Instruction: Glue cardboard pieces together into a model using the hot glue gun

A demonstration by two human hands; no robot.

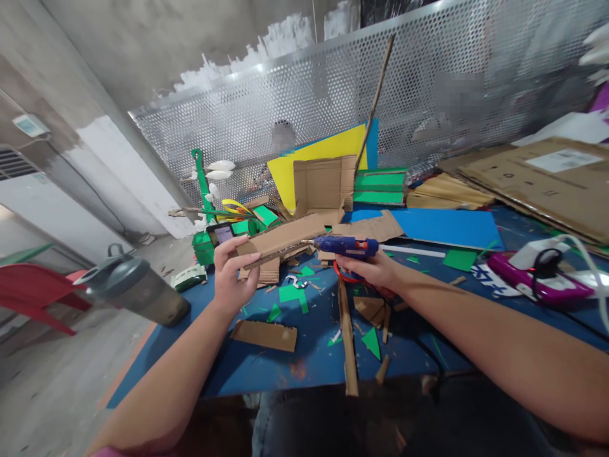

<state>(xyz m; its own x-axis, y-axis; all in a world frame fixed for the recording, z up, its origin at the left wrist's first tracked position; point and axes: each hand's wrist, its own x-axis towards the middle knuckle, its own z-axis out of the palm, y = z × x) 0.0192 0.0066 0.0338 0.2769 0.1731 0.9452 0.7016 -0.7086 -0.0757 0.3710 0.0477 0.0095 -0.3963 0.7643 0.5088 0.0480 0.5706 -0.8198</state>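
Observation:
My left hand grips a long strip of cardboard by its left end, fingers over one side and thumb beneath. In my right hand is a blue hot glue gun, pointing left, a white glue stick jutting from its back. The nozzle meets or nearly meets the strip's lower edge; whether they touch I cannot tell. Below my hands, a small cardboard rectangle and green scraps lie on the blue table.
A grey-lidded bottle leans at the table's left. Behind the strip stand a folded cardboard piece and yellow sheet. A purple power strip with cables sits at right, near stacked cardboard. A narrow cardboard strip overhangs the front edge.

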